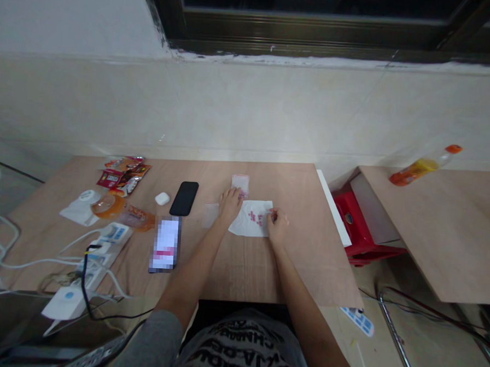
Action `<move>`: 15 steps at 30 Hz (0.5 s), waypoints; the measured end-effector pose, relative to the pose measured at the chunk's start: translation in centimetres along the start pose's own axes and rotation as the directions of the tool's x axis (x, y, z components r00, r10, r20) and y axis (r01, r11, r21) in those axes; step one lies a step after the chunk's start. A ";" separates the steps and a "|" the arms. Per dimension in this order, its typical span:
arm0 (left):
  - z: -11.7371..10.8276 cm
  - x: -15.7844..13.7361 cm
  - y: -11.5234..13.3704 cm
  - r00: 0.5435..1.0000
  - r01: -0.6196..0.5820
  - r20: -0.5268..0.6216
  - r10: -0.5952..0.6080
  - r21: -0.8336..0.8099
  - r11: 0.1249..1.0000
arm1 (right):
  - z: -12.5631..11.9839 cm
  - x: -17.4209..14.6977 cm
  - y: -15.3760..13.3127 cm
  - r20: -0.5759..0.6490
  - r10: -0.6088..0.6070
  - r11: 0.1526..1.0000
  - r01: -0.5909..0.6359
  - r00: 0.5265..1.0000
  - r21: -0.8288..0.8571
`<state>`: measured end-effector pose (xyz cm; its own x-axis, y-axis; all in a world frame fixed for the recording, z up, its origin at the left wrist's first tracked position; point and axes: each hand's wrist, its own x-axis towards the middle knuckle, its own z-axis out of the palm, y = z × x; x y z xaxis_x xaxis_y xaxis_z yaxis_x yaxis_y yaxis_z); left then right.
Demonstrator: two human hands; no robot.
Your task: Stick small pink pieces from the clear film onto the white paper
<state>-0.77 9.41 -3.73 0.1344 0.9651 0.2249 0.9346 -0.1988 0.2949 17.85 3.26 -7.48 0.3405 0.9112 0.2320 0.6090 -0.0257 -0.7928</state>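
A white paper tissue [249, 223] lies on the wooden table [240, 265] with several small pink beads [256, 217] scattered on it. My left hand [229, 204] rests palm down on the tissue's left edge, fingers spread, just below a small clear bag [240, 183] holding more pink bits. My right hand [276, 225] sits at the tissue's right edge with fingertips pinched together; whether a bead is between them is too small to tell. A second clear bag [210, 214] lies left of my left hand.
A black phone [184, 198], a white earbud case [162, 198] and a lit phone [165, 244] lie left of the tissue. Snack wrappers [124, 173], tape [106, 205], power strips [102, 247] and cables fill the left side. An orange bottle [424, 166] stands on the neighbouring table; a red stool [355, 225] sits between.
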 end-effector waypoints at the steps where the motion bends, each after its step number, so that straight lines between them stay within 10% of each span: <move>1: 0.1 0.0 0.0 1.000 0.006 -0.003 -0.006 0.008 1.000 | 0.0 0.0 0.0 0.002 -0.001 1.000 0.001 1.000 0.000; 15: -0.3 -0.6 -0.8 0.993 0.086 -0.076 -0.086 -0.010 0.996 | -0.3 -0.1 -0.5 -0.009 -0.010 1.000 0.011 1.000 0.004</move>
<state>-1.66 8.95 -3.79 0.0280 0.9630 0.2682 0.9393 -0.1172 0.3226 17.67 3.02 -6.92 0.3403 0.9078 0.2452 0.6098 -0.0146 -0.7924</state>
